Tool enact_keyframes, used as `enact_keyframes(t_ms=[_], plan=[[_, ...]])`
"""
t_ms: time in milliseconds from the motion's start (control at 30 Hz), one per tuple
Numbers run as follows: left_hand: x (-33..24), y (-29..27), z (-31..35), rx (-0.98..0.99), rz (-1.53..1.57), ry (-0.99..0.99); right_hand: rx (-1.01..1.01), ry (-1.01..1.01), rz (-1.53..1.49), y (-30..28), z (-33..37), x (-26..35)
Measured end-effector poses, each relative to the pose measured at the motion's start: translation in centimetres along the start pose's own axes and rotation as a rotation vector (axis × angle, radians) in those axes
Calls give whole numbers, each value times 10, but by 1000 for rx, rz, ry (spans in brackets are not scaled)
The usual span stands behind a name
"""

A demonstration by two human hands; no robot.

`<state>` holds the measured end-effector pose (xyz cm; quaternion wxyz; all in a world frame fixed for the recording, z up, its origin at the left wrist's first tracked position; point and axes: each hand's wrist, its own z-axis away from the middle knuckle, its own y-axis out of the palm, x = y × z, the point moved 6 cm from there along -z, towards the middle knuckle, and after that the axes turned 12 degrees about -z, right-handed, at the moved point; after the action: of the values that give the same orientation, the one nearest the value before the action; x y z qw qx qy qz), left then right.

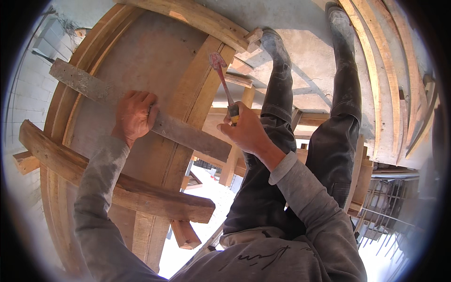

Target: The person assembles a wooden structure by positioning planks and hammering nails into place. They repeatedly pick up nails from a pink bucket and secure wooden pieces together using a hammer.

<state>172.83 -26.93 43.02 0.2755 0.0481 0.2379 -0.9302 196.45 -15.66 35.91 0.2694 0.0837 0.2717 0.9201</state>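
Note:
My left hand (pixel 135 115) presses on a grey weathered plank (pixel 188 135) that lies slanted across the wooden formwork. My right hand (pixel 245 131) grips the yellow-and-black handle of a hammer (pixel 221 70). The hammer's red head is raised toward the upright timber post (pixel 199 89), just past the plank's far edge. Both my forearms wear grey sleeves. My legs in dark trousers and dusty boots (pixel 277 47) stand on the concrete slab edge to the right.
A thick timber brace (pixel 117 183) crosses below the plank, with a short block (pixel 185 234) under it. A plywood panel (pixel 141 61) fills the frame. Curved boards (pixel 376 70) stack at right. White block wall (pixel 28 84) at left. Open drop and rebar (pixel 380 216) below.

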Motion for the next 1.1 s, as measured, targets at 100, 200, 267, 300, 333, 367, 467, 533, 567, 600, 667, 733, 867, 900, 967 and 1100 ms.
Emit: enact_keyframes(t_ms=[100, 200, 267, 300, 333, 367, 467, 533, 567, 600, 667, 733, 867, 900, 967, 1100], plan=[[3, -5, -4, -11, 6, -17, -33, 30, -7, 8, 15, -23], [4, -5, -6, -53, 3, -1, -36, 22, -16, 19, 24, -39], [5, -4, -7, -51, 1, -6, 14, 68, -87, 24, 26, -46], [5, -3, -7, -56, 6, -2, 54, 111, -121, 28, 27, -51], [5, -2, -8, -61, 11, 1, 56, 105, -157, 29, 25, -57], [6, 1, -9, -67, 17, 4, 58, 100, -191, 30, 23, -64], [9, 4, -12, -95, 37, 10, 74, 112, -276, 29, 14, -71], [9, 3, -16, -82, 31, 25, 76, 133, -316, 29, 10, -71], [9, 3, -17, -76, 29, 31, 76, 144, -329, 28, 10, -70], [10, 2, -16, -48, 22, 27, 76, 157, -342, 29, 11, -70], [11, 3, -11, 4, 7, 17, 106, 188, -315, 31, 14, -75], [10, 1, -10, -44, 6, 27, 111, 176, -323, 31, 13, -76], [9, 0, -15, -65, -9, 39, 69, 122, -420, 28, 10, -79], [9, -1, -17, -66, -8, 32, 62, 120, -443, 26, 9, -80], [8, -2, -18, -67, -3, 18, 57, 146, -488, 27, 12, -83], [8, -3, -4, 15, -4, 18, 109, 162, -439, 34, 21, -81]])
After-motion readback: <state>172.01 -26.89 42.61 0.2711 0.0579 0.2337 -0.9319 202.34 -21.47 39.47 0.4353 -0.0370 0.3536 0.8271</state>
